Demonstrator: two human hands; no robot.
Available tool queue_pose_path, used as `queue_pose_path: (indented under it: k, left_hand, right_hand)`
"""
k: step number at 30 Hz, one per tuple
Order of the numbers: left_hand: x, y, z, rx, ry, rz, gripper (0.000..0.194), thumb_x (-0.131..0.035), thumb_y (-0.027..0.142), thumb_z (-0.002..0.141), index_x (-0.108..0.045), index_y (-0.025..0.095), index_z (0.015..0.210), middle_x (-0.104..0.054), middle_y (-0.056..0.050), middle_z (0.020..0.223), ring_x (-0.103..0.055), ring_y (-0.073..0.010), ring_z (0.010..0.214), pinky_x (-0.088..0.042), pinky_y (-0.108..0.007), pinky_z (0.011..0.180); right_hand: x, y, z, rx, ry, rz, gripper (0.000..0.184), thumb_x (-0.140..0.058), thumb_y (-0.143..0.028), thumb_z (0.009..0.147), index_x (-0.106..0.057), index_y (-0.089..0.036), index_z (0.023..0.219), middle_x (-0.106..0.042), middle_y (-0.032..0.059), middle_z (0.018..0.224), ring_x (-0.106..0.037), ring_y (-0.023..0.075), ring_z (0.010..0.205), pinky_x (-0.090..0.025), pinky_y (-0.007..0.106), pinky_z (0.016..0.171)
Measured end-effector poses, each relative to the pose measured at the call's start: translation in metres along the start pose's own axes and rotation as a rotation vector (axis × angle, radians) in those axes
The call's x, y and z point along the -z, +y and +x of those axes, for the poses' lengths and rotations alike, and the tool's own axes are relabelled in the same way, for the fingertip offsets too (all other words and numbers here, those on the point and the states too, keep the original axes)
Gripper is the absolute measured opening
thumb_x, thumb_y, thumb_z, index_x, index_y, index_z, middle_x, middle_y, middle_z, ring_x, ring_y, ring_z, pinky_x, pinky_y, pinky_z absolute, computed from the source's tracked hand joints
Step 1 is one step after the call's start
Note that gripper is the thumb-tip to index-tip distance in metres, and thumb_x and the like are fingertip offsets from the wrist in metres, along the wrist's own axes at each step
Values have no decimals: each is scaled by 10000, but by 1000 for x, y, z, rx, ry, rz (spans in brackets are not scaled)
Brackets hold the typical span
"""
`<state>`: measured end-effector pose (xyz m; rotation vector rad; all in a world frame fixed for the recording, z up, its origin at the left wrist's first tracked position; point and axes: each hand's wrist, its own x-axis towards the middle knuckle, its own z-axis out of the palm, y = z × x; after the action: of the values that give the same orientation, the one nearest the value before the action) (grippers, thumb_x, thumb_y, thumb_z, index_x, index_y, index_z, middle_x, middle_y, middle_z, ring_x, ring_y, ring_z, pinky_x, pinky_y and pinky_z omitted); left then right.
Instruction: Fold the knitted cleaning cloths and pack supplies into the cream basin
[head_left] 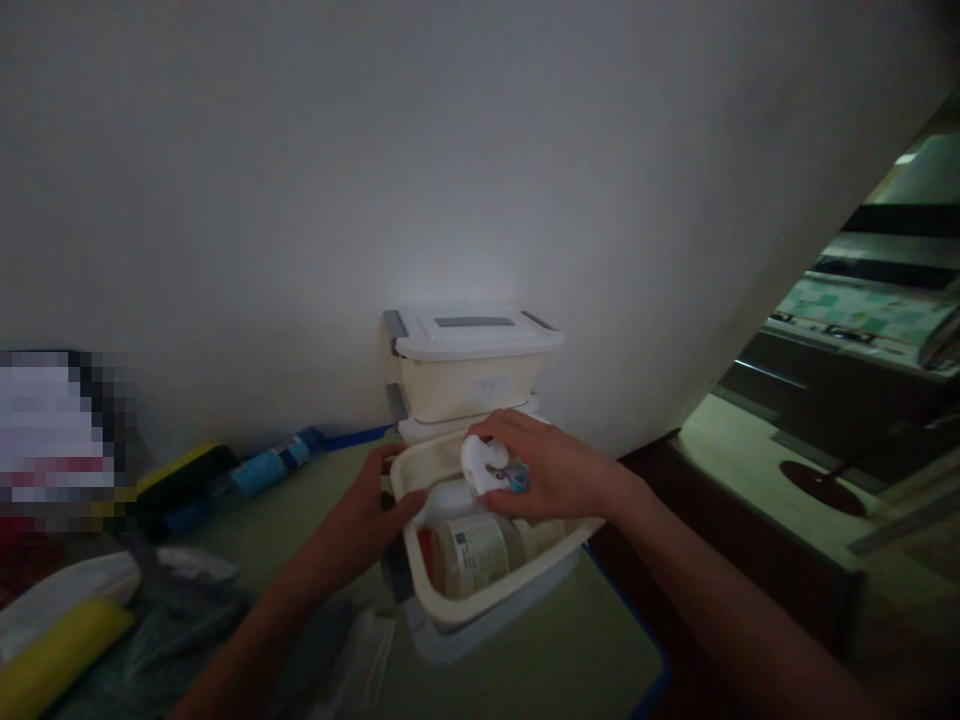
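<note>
An open cream storage box (517, 598) stands near the table's right corner. My left hand (381, 505) is closed on its left rim, thumb over the inside and fingers outside. Above the box's middle, my right hand (544, 470) is closed round a small white rounded thing (477, 462) with a teal patch; its kind I cannot make out. Inside the box lies a clear jar (480, 553) with a white label. Something orange-red (426, 550) shows beside the jar, and my right hand hides part of the contents.
Behind the box, a lidded cream box (472, 385) stands on another lid against the wall (300, 200). To the left are a blue-labelled bottle (274, 468), a yellow item (67, 650) and dark cloth or bags (180, 620). The table (592, 640) has a blue edge.
</note>
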<state>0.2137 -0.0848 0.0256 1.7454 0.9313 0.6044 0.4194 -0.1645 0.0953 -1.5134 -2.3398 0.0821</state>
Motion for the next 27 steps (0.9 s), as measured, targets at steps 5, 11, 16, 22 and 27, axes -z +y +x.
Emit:
queue_pose_path:
  k: [5, 11, 16, 22, 27]
  left_hand:
    - [-1, 3, 0, 97, 33, 13, 455, -547, 362, 719, -438, 171, 1117, -627, -77, 1001, -657, -240, 751, -516, -334, 629]
    - [-8, 6, -2, 96, 104, -170, 441, -520, 323, 721, -470, 132, 1115, -663, -83, 931, -653, -243, 775, -520, -342, 654]
    - [2, 12, -15, 90, 131, -229, 415, -484, 252, 715, -492, 160, 1120, -684, -78, 969, -666, -238, 788, -536, -338, 646]
    - [29, 17, -35, 158, 179, -247, 491, -483, 252, 694, -481, 176, 1179, -709, -43, 864, -677, -218, 683, -539, -313, 574]
    - [63, 20, -58, 179, 251, -335, 500, -493, 228, 669, -497, 203, 1168, -709, -34, 847, -666, -202, 660, -522, -276, 525]
  right_hand:
    - [2, 19, -1, -36, -127, 60, 432, -623, -384, 737, -546, -162, 1100, -606, 102, 1057, -563, 220, 955, -441, 364, 844]
    - [-2, 23, -6, -117, -96, 54, 456, -636, -398, 731, -560, -129, 1090, -627, 113, 1016, -571, 221, 912, -452, 360, 804]
    - [6, 13, -10, -142, -24, 100, 458, -656, -409, 715, -566, -174, 1098, -637, 82, 1015, -589, 200, 874, -461, 330, 762]
    - [17, -17, -3, -128, -3, 106, 458, -661, -418, 708, -572, -178, 1088, -638, 78, 1018, -585, 206, 879, -459, 333, 760]
    - [16, -48, 13, -100, -9, 111, 466, -660, -441, 704, -577, -180, 1081, -634, 69, 1049, -586, 204, 884, -464, 327, 755]
